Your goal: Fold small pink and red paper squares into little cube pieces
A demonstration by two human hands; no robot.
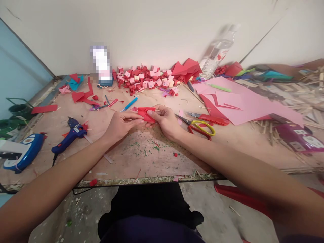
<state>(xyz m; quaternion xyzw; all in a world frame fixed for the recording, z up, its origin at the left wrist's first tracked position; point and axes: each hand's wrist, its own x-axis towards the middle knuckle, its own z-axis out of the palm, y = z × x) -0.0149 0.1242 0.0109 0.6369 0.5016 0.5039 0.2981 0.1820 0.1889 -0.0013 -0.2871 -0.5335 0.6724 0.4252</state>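
A folded piece of red paper point(146, 113) is held up between my two hands over the middle of the table. My left hand point(124, 125) pinches its left edge with fingers stretched along it. The thumb of my right hand point(165, 122) presses on the paper's face while the fingers sit behind it. Behind my left hand lies a blue pen-like tool point(130, 104). Scissors with yellow and red handles point(199, 126) lie right of my right hand, beside a red-handled cutter point(211, 118).
Many small red and pink paper cubes point(141, 80) are piled by the wall. A blue glue gun point(69, 136) lies at left, near a blue-and-white device point(27, 152). Pink paper sheets point(263, 104) and a clear bottle point(217, 50) are at right. Green crumbs point(144, 146) dot the front.
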